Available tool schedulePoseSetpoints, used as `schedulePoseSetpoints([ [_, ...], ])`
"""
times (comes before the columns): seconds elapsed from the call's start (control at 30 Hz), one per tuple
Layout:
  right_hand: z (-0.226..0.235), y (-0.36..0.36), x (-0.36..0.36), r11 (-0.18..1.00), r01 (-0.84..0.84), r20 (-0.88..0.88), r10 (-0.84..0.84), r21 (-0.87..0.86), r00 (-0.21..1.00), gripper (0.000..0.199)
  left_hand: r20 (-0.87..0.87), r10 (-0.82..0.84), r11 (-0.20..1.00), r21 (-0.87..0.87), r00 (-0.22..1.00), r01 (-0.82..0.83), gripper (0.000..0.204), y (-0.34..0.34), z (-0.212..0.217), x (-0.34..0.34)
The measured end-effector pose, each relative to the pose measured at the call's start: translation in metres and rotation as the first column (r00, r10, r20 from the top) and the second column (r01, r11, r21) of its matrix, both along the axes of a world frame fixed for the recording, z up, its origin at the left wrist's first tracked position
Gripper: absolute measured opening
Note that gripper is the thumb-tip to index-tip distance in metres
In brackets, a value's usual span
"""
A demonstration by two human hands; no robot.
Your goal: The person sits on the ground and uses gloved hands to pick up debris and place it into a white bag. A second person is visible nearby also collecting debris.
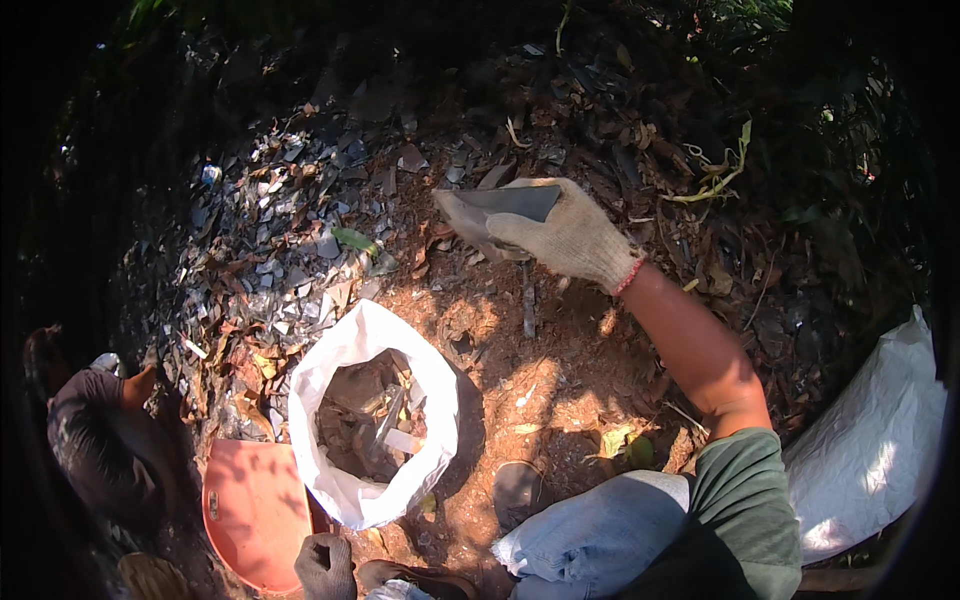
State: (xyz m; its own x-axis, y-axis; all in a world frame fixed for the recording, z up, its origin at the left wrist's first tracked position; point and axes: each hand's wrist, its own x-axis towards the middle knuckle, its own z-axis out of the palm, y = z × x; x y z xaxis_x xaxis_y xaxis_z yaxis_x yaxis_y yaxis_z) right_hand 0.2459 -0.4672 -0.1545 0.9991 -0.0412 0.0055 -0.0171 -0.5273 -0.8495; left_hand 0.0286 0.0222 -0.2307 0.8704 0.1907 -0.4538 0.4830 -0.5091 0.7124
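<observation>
My right hand (565, 232), in a cream knitted glove with a red cuff edge, is stretched out over the ground. It grips a flat, pointed dark grey shard (525, 201) that looks like glass, thumb in front and fingers behind. At the lower edge my left hand (325, 567), in a darker grey glove, is closed. What it holds, if anything, is hidden; it is beside an orange dustpan-like plastic piece (257, 510). Between the hands an open white sack (437, 365) stands upright, its rim rolled wide. Several broken pieces (370, 415) lie inside it.
A heap of shards and dry leaves (290, 230) spreads over the brown soil (500, 390) at the far left. A full-looking white sack (865, 440) leans at the right. Another person (105, 440) in dark clothes crouches at the left. My jeans-clad knee (600, 525) is in front.
</observation>
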Motion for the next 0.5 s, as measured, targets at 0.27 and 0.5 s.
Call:
schedulePoseSetpoints([
  [0.27,-0.084,0.103,0.009,0.95,-0.298,-0.171,0.309,0.088,0.935,0.042,-0.194,0.095,0.947,-0.283,0.976,-0.149,0.047,-0.036,-0.031,0.023],
  [0.5,-0.049,-0.063,0.046,0.189,0.09,0.035,-0.274,-0.978,0.961,0.043,-0.155,0.07,0.98,-0.172,0.985,-0.097,0.044,-0.033,-0.031,0.006],
])
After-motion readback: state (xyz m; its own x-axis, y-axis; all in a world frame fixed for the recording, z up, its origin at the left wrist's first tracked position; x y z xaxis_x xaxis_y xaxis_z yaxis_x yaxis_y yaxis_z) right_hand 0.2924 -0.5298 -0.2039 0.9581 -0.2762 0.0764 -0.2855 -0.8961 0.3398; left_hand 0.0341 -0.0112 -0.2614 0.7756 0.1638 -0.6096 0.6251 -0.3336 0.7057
